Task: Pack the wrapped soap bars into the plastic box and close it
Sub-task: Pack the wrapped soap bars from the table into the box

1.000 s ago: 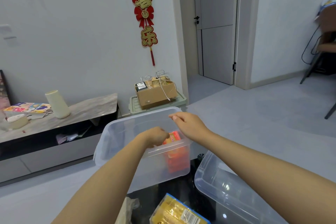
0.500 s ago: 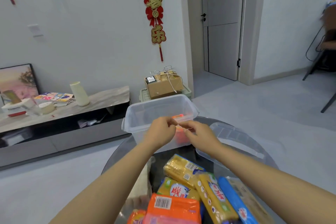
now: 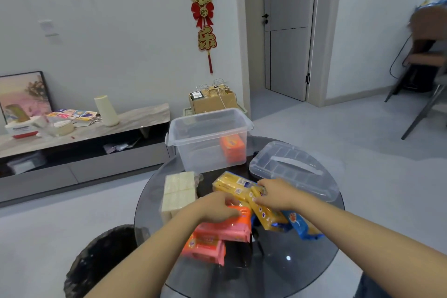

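In the head view, an orange wrapped soap bar (image 3: pixel 238 215) is being pressed under the left hand (image 3: pixel 216 208). A yellow wrapped soap bar (image 3: pixel 263 213) is being gripped by the right hand (image 3: pixel 275 195). The clear plastic box (image 3: pixel 208 138) is being left open at 12 o'clock, one orange bar (image 3: pixel 232 148) inside, with its clear lid (image 3: pixel 294 170) at 2 o'clock.

two bare forearms, no sleeves anywhere in sight | left hand (image 3: pixel 219 208) and right hand (image 3: pixel 275 195) bare too, no gloves, rings or watch that I can spot | bit of dark blue clothing (image 3: pixel 370 285) near bottom right
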The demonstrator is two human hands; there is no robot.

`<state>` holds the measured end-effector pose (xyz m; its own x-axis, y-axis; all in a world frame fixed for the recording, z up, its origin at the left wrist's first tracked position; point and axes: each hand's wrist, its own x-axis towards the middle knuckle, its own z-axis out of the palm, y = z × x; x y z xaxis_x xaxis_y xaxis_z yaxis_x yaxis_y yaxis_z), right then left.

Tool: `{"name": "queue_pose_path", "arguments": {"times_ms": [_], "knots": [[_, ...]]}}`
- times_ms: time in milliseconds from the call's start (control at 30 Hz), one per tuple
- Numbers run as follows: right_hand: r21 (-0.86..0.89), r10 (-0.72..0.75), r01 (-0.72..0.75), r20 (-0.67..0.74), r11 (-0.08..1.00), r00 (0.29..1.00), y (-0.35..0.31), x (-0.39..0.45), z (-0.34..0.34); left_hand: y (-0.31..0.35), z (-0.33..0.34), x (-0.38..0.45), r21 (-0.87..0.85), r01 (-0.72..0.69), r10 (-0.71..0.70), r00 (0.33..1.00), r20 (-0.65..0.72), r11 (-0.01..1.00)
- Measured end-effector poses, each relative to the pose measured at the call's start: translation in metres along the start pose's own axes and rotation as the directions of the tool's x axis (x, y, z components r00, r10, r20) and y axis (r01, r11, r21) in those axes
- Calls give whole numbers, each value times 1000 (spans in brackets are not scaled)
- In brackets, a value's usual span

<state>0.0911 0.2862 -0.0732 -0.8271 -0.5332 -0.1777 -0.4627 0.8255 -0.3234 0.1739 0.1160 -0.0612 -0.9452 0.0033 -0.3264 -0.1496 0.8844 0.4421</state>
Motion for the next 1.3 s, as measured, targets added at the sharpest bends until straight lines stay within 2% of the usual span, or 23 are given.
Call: {"name": "queue_pose_path", "arguments": {"times_ms": [67, 167, 333, 433, 533, 700, 800, 933, 1000, 1100, 1200, 1300], "knots": [[-57, 28, -26, 46, 998, 999, 6, -3, 3, -3, 3, -4, 33, -35, 34, 998, 46, 999], [-25, 22, -20, 75, 999, 997, 15, -5, 5, -9, 5, -7, 168, -11, -2, 997, 75, 986], [28, 14, -18, 140, 999, 990, 22, 3, 0, -9, 5, -5, 166, 16, -29, 997, 74, 986], [39, -1, -4, 125, 999, 992, 21, 7, 6, -11, 4, -5, 122, 5, -17, 995, 97, 992], [88, -2, -2, 50, 996, 999, 19, 11, 14, -14, 2, -3, 152, -12, -9, 991, 134, 988], [286, 20, -22, 11, 958, 1000, 17, 17, 17, -20, 1, 8, 124, 14, -13, 1000, -11, 992], [378, 28, -36, 28, 925, 999, 17, 22, 18, -25, -5, 18, 140, 34, -30, 999, -29, 990], [414, -11, -25, 86, 910, 996, 21, 20, 13, -10, -1, 32, -79, 19, -29, 992, -122, 997], [418, -60, 2, 125, 908, 990, 24, 17, 8, 1, 8, 42, -58, 23, -36, 974, -224, 998], [390, -85, 33, 116, 920, 990, 32, 10, -2, 19, 20, 54, -70, 66, -85, 948, -308, 995], [175, -76, 57, 104, 983, 992, 38, 2, -12, 32, 28, 61, -9, 92, -90, 944, -318, 996], [40, -48, 41, 202, 998, 978, 45, -6, -20, 44, 34, 66, 72, 136, -106, 942, -319, 988]]}}
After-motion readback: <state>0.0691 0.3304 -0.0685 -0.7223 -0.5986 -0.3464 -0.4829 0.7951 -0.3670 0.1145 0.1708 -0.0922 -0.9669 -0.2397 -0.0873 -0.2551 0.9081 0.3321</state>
